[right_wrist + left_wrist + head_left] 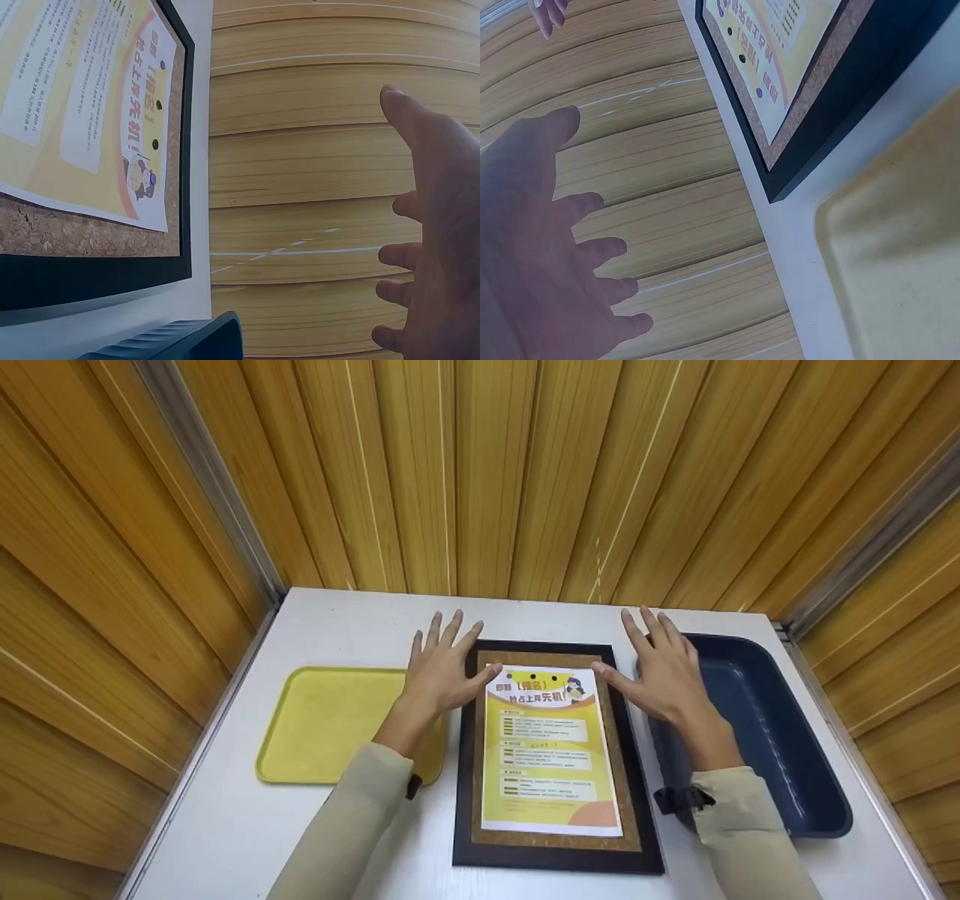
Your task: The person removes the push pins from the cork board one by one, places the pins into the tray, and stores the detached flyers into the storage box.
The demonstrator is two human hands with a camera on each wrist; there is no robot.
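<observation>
A black-framed cork board (556, 844) lies flat on the white table, with a yellow printed poster (551, 750) on it. Several dark round pins (159, 105) sit along the poster's top edge, and one near a corner looks purple. My left hand (442, 671) hovers over the board's upper left side, fingers spread and holding nothing. Over the upper right side my right hand (664, 675) is held up the same way, thumb pointing inward, nothing in it. In both wrist views the palms are bare and the fingers stand apart from the board.
A shallow yellow tray (330, 727) lies left of the board, partly behind the left forearm. To the right stands a deep dark blue bin (780, 735), overlapped by the right hand and wrist. Wood-panelled walls (487, 472) enclose the white table (360, 622) at the back and sides.
</observation>
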